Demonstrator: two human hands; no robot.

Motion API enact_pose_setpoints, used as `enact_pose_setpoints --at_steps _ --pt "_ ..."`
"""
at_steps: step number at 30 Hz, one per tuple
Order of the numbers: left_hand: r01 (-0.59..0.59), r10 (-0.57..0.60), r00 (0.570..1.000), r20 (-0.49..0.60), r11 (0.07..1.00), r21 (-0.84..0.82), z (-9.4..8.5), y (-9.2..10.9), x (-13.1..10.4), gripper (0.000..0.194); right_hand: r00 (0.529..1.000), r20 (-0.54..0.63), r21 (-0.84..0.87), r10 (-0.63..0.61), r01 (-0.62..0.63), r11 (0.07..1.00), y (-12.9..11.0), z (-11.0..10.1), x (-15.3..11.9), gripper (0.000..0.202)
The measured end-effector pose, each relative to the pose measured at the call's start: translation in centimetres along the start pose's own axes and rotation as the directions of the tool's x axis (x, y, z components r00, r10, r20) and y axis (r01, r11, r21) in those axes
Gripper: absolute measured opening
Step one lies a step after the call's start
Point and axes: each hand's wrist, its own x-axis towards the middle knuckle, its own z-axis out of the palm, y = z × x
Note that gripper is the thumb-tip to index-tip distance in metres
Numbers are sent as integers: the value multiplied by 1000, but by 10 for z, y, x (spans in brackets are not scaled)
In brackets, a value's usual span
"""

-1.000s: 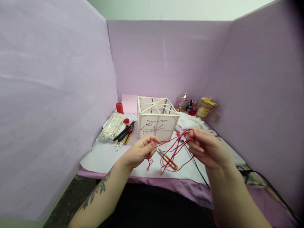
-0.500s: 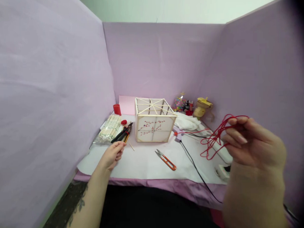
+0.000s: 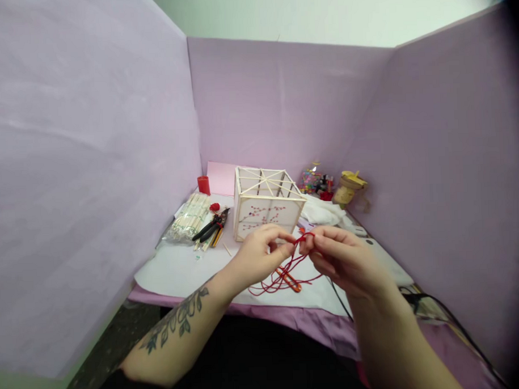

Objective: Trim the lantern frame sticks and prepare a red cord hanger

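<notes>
Both hands meet in front of the lantern, on a bundle of red cord [image 3: 283, 280] that hangs in loose loops below them. My left hand [image 3: 264, 252] pinches the cord between thumb and fingertips. My right hand [image 3: 340, 254] grips it close by, with a small loop showing between the two hands. Behind them stands a square lantern frame [image 3: 265, 190] of thin sticks and pale panels, its front painted with red blossom branches and partly covered by my left hand. Orange thread snips [image 3: 291, 281] lie on the table under the hanging cord, partly hidden.
Left of the lantern lie black-handled pliers [image 3: 212, 225], a bag of wooden sticks [image 3: 190, 218], a red ball of cord [image 3: 214, 207] and a red cup [image 3: 203, 185]. White cloth [image 3: 323, 208], a jar of coloured beads [image 3: 310, 178] and a yellow pot [image 3: 348, 188] sit at right. Pale partitions enclose the table.
My right hand has moved left with the red cord, down to the middle of the table. My left hand has moved right and now takes hold of the cord beside it.
</notes>
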Motion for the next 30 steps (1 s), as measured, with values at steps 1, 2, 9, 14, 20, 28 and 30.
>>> enact_pose_setpoints --at_steps 1,2,9,14,20,28,30 --pt "0 0 1000 1 1000 28 1 -2 1 16 1000 8 8 8 -8 1000 1 0 0 27" --pt "5 -4 1000 -4 998 61 1 -3 1 16 1000 7 18 14 -14 1000 3 -1 1 27" --pt "192 -177 973 145 977 -94 -25 -7 -10 20 985 -163 44 -52 60 997 4 -22 8 24" --pt "359 -347 909 230 933 -11 -60 -27 -26 17 918 -352 59 -186 220 974 -14 -62 4 16" --pt "446 -338 868 363 852 -273 -69 -54 -37 18 846 -490 37 -209 260 965 -13 -73 7 18" --pt "16 -315 947 -63 241 -970 -81 -64 -37 17 773 -589 56 -237 331 942 -4 -89 7 14" --pt "-105 -373 916 -146 128 -986 -92 -66 -39 22 740 -627 51 -244 351 935 -10 -93 1 13"
